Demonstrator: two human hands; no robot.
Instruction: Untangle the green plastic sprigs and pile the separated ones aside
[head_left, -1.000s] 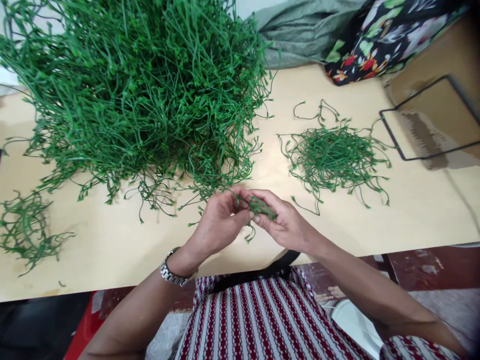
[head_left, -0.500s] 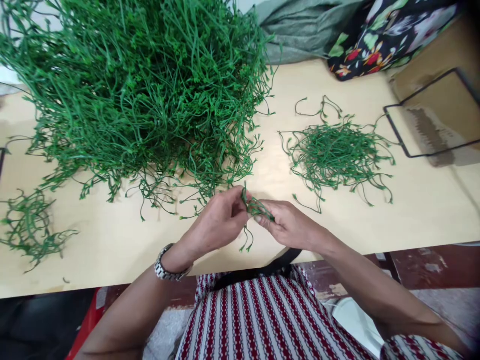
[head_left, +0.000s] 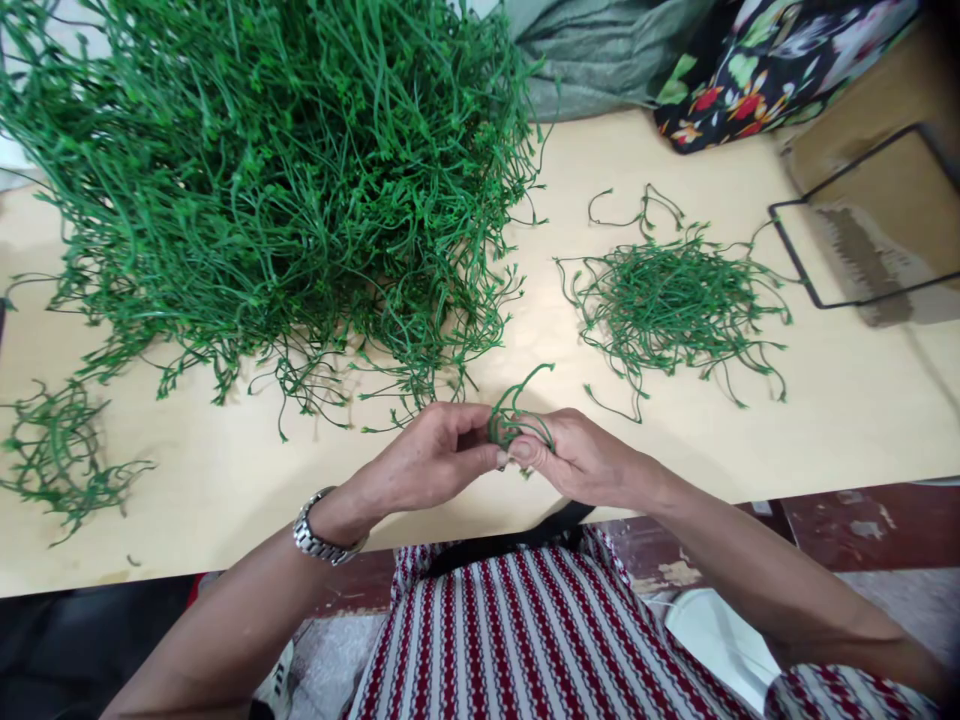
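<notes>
Thin, curling green stems (head_left: 514, 428), their number unclear, were pinched by the left hand (head_left: 439, 462) and right hand (head_left: 589, 458) above the table (head_left: 847, 420), where one large heap (head_left: 300, 190) and two smaller piles (head_left: 679, 305) were spread.

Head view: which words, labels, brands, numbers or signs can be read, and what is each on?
None can be read.
Floral fabric: pattern only, no lettering visible.
Brown cardboard: a torn-looking patch, no legible print.
Metal wristband: too small to read any marking.
Green stems: no labels visible.
</notes>
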